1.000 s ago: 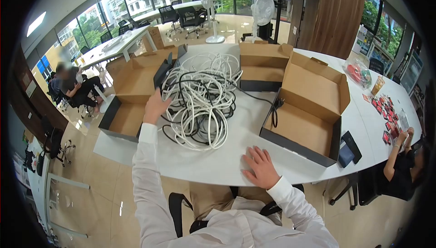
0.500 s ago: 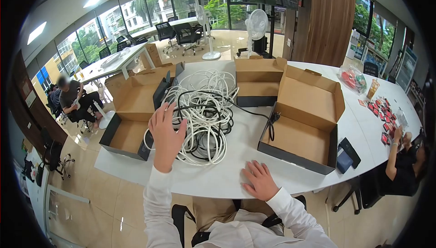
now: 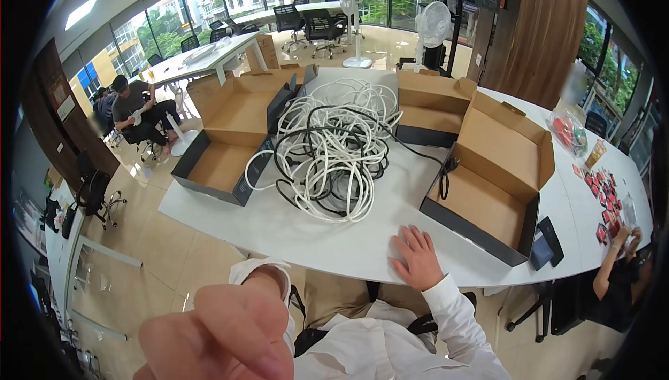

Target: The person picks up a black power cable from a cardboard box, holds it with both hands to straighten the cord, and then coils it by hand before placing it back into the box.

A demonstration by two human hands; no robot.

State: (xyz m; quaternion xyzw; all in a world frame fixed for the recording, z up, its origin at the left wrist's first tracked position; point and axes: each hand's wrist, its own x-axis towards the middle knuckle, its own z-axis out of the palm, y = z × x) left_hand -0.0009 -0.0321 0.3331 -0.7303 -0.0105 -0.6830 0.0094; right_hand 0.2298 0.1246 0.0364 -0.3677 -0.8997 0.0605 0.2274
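My left hand [image 3: 219, 335] is raised close to the camera, large at the bottom of the view. Its fingers are curled in, and I see nothing between them. My right hand [image 3: 419, 258] lies flat on the front edge of the white table [image 3: 293, 237], fingers stretched out. Beyond both hands is a big tangled heap of white cables [image 3: 355, 192], with a black cable [image 3: 283, 153] looped through it. The black plug end [image 3: 447, 169] rests over the edge of the open cardboard box [image 3: 481, 202] on the right.
Another open box [image 3: 223, 164] stands left of the heap, and one more [image 3: 432, 115] behind it to the right. A dark folded case [image 3: 546, 246] lies by the right box. Red packets [image 3: 605, 199] and a co-worker's hands [image 3: 627, 237] are at far right. Another person [image 3: 139, 112] sits at left.
My left hand has left the cable heap and come up towards the camera, its fingers now curled. The view has shifted. My right hand still lies on the table.
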